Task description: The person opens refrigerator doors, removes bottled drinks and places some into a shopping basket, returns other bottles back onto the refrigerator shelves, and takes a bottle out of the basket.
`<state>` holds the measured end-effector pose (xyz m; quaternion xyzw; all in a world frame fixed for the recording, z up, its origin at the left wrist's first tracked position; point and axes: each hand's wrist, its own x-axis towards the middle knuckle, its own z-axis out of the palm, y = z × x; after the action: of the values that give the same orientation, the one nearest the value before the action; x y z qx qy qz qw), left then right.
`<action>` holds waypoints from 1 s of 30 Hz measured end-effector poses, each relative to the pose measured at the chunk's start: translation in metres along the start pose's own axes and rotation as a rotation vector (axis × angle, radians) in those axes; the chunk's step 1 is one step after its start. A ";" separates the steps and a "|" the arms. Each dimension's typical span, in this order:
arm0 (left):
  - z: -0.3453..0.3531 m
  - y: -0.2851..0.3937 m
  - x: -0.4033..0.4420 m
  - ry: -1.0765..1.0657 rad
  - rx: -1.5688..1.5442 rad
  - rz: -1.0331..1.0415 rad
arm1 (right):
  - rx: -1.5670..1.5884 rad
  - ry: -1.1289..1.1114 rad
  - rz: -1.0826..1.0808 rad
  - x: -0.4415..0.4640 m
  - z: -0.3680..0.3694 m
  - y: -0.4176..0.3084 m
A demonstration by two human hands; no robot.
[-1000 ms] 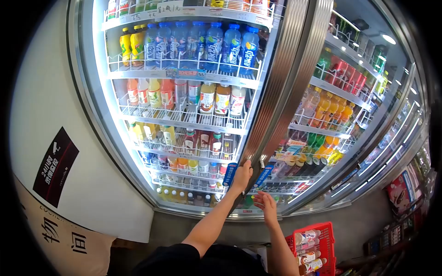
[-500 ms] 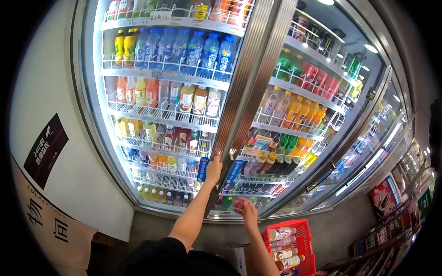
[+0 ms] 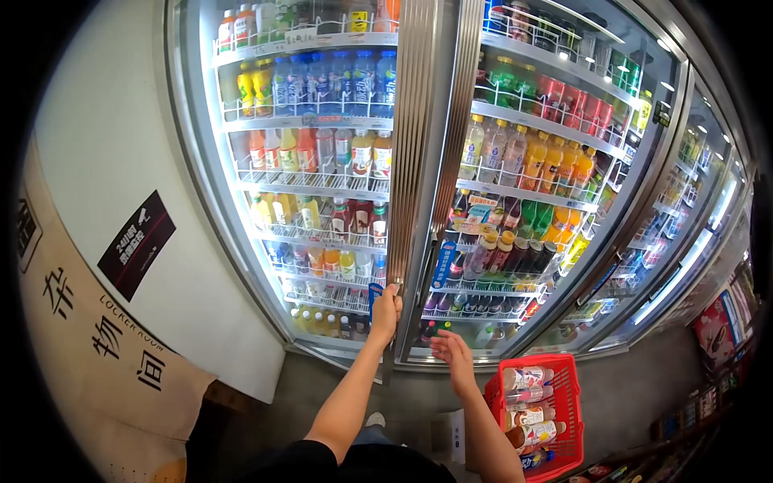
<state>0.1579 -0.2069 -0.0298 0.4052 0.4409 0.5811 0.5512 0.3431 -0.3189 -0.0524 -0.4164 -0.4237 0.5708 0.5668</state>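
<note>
My left hand (image 3: 386, 314) is closed on the metal edge of the left glass refrigerator door (image 3: 414, 145), beside a small blue label (image 3: 375, 296). The door stands slightly ajar, its lower corner out over the floor. Behind its glass, wire shelves hold blue-labelled bottles (image 3: 318, 84), juice bottles and other drinks. My right hand (image 3: 454, 354) hovers in front of the neighbouring door (image 3: 451, 161), fingers loosely apart and nothing in them. Below and right of it, a red shopping basket (image 3: 573, 402) on the floor holds several drink bottles (image 3: 531, 414) lying on their sides.
More glass-door coolers (image 3: 684, 209) run off to the right. A white wall with a dark sign (image 3: 137, 245) and a beige curtain (image 3: 113, 362) stand at left. Shelves of packaged goods (image 3: 700, 410) are at lower right. One shoe (image 3: 375, 419) shows on the floor.
The left door has swung a little outward with my left hand on its edge. My view has turned left, and my right hand stays raised beside the door with its fingers apart.
</note>
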 end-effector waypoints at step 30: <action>-0.056 0.051 -0.138 0.201 0.062 0.192 | 0.057 -0.266 0.034 -0.062 0.079 0.004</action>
<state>0.0987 -0.3482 0.0057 0.4023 0.4708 0.6548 0.4333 0.2675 -0.3822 -0.0334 -0.3280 -0.4716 0.6424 0.5073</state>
